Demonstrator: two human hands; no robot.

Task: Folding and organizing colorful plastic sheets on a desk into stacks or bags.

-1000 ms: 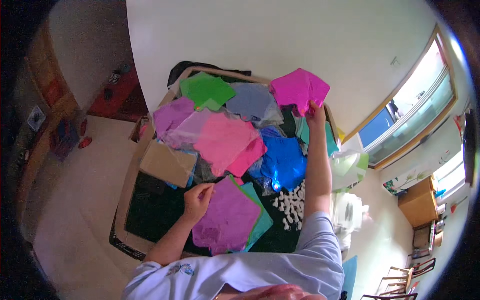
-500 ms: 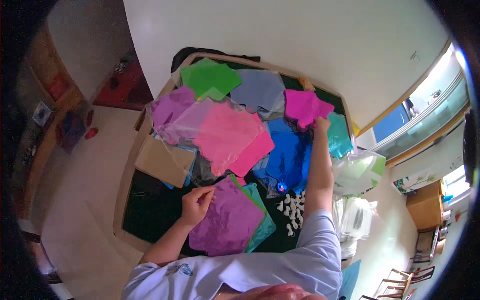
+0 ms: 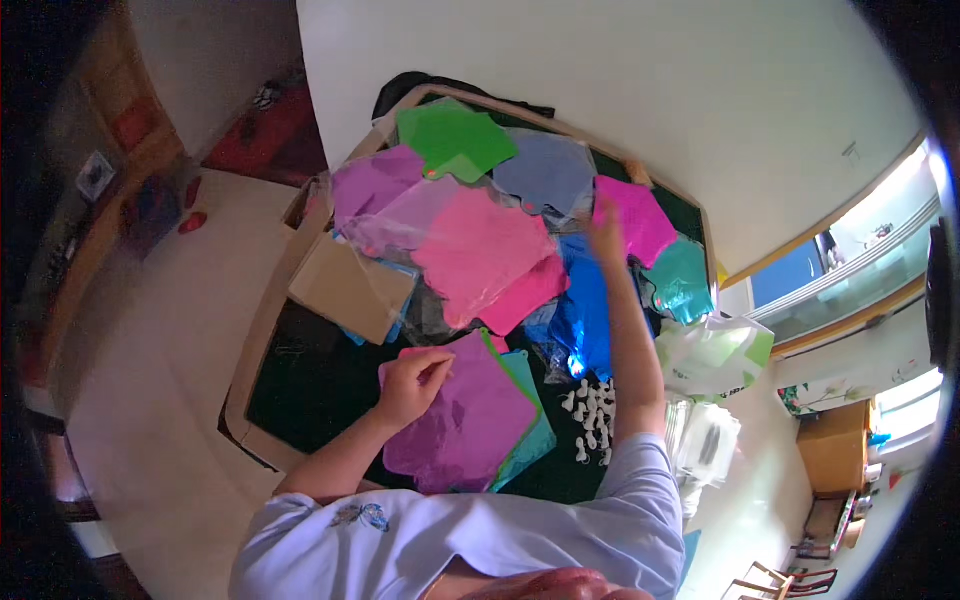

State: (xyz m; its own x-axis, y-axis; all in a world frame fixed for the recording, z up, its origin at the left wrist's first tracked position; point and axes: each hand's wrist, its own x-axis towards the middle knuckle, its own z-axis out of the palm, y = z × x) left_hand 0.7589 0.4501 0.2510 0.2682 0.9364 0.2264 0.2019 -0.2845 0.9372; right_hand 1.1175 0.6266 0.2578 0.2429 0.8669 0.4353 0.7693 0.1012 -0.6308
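Note:
My left hand (image 3: 412, 386) is closed in a pinch over the upper left part of a purple scalloped sheet (image 3: 460, 420); what its fingers hold, if anything, is hidden. Under that sheet, a green-edged sheet and a teal sheet (image 3: 535, 440) stick out on the right. My right arm reaches far forward, and my right hand (image 3: 606, 238), smeared by motion, is at the left edge of a magenta sheet (image 3: 645, 225). Just below that hand lie shiny blue sheets (image 3: 585, 320). Small white pieces (image 3: 592, 415) are heaped beside my right forearm.
Across the dark green table lie piles of pink (image 3: 480, 255), violet (image 3: 375, 190), green (image 3: 450, 140), grey-blue (image 3: 545, 170) and teal sheets (image 3: 682, 282), several in clear film. Brown cardboard (image 3: 350, 290) sits at the left. A raised wooden rim (image 3: 262, 365) borders the table. Plastic bags (image 3: 700, 355) stand right.
My right hand has shifted from the magenta sheet's lower right to its left edge. My left hand stays pinched over the purple sheet. The whole view has turned slightly.

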